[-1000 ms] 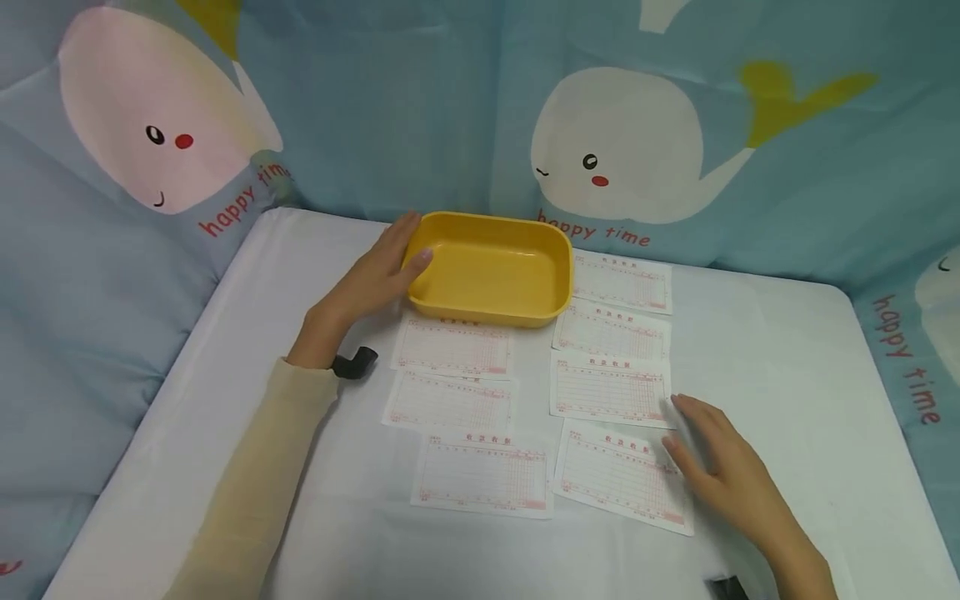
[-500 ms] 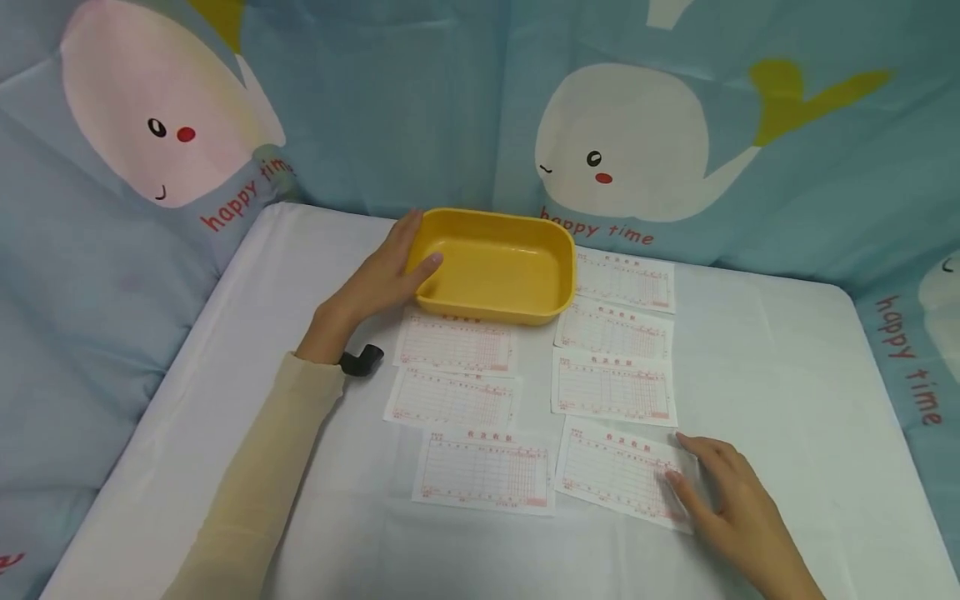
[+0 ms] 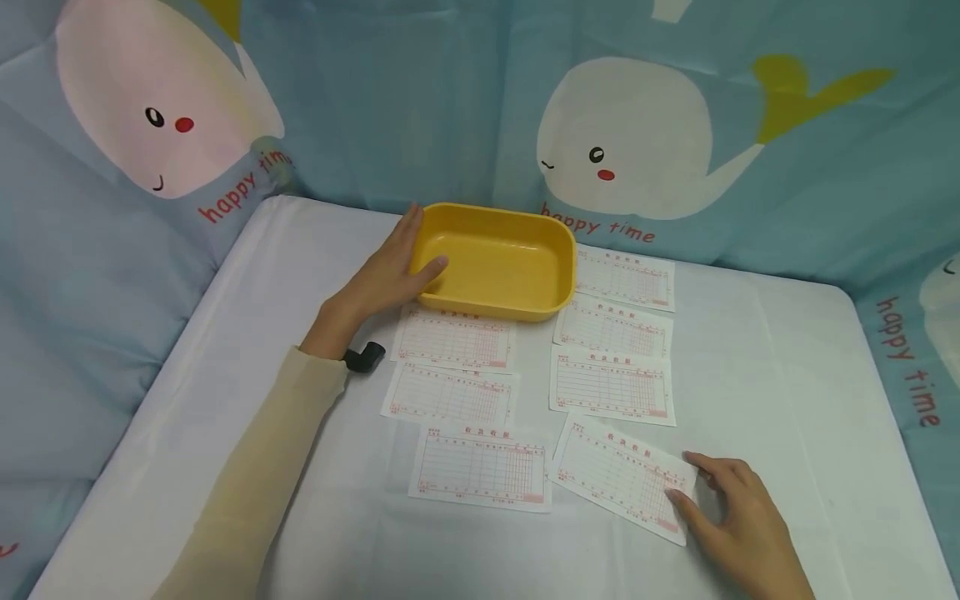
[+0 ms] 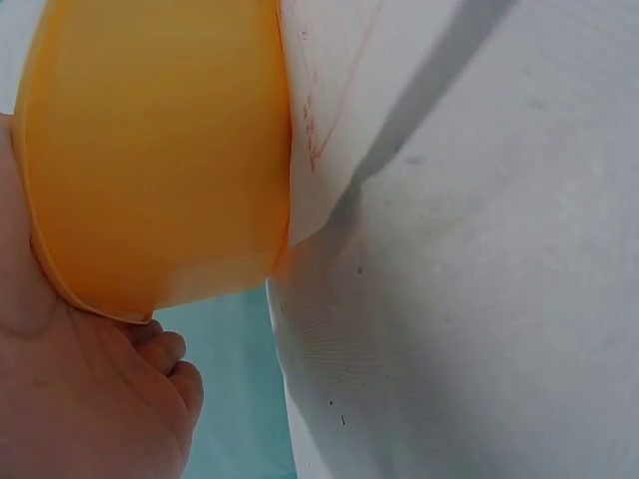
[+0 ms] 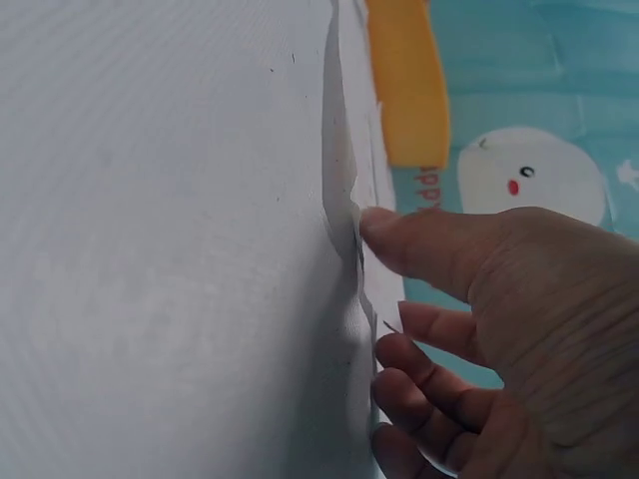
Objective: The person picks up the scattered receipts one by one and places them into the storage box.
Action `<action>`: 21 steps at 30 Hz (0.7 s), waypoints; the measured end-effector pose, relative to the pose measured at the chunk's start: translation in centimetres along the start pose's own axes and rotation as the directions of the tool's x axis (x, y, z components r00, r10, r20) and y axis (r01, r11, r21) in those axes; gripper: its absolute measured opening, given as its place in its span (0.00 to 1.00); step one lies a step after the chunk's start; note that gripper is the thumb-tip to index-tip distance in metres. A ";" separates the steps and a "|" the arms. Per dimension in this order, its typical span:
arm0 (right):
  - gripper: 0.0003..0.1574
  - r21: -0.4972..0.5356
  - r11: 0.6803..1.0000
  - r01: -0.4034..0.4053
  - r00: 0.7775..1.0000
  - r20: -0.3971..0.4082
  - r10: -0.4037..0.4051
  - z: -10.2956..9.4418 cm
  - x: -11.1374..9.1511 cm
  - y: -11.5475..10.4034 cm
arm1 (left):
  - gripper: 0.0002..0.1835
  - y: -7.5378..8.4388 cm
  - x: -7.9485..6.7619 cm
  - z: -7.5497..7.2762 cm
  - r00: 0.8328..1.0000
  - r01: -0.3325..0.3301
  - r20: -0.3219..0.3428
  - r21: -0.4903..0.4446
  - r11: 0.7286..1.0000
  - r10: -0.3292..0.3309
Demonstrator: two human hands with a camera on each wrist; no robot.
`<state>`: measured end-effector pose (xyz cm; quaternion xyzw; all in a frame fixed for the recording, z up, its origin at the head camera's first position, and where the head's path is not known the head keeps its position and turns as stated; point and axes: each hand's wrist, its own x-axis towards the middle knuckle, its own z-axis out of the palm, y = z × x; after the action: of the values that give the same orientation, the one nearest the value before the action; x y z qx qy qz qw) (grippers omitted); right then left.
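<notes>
At the back of the table sits a yellow plastic tray [image 3: 493, 260]. My left hand [image 3: 382, 271] grips its left end, thumb over the rim and fingers along the outside, as the tray wall [image 4: 160, 150] in the left wrist view also shows. At front right, my right hand [image 3: 738, 521] pinches the right end of a receipt slip [image 3: 622, 475] printed in red, its thumb on the printed face and index finger at the upper right corner. In the right wrist view, the slip's edge [image 5: 337, 150] bows up off the cloth beside the thumb.
Several more receipt slips lie in two columns, such as one at left front [image 3: 480, 467] and one at right [image 3: 611, 387]. The back ones partly run under the tray. A white cloth [image 3: 787, 375] covers the table; a blue whale-print curtain [image 3: 420, 100] hangs behind.
My right hand has come down and toward me to the front right slip, which has turned clockwise with its right end nearer me. The left hand stays at the tray.
</notes>
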<state>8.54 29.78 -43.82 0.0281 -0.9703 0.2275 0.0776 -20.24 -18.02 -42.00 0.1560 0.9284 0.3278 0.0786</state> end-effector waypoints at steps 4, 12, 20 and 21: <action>0.36 -0.005 1.000 -0.027 1.000 0.005 0.027 -0.1 -0.2 0.1 | 0.57 0.0 0.1 0.1 1.000 0.010 0.004 0.027 1.000 -0.011; 0.32 0.080 0.995 -0.063 0.997 0.049 0.060 -0.2 0.0 -0.2 | 0.55 -0.2 -0.1 -0.2 1.000 0.001 0.014 0.083 0.997 -0.002; 0.20 0.120 0.992 -0.037 0.999 0.025 0.034 -0.1 -0.2 0.0 | 0.56 -0.4 0.2 -0.1 1.000 -0.019 0.016 0.074 0.997 0.017; 0.19 0.134 0.991 -0.024 1.000 0.015 0.022 -0.1 -0.3 0.1 | 0.57 -0.4 0.2 0.0 1.000 -0.018 0.015 0.073 0.997 0.017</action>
<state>8.82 29.88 -43.84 0.0237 -0.9535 0.2931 0.0661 -20.55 -18.28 -42.25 0.1694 0.9378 0.2931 0.0768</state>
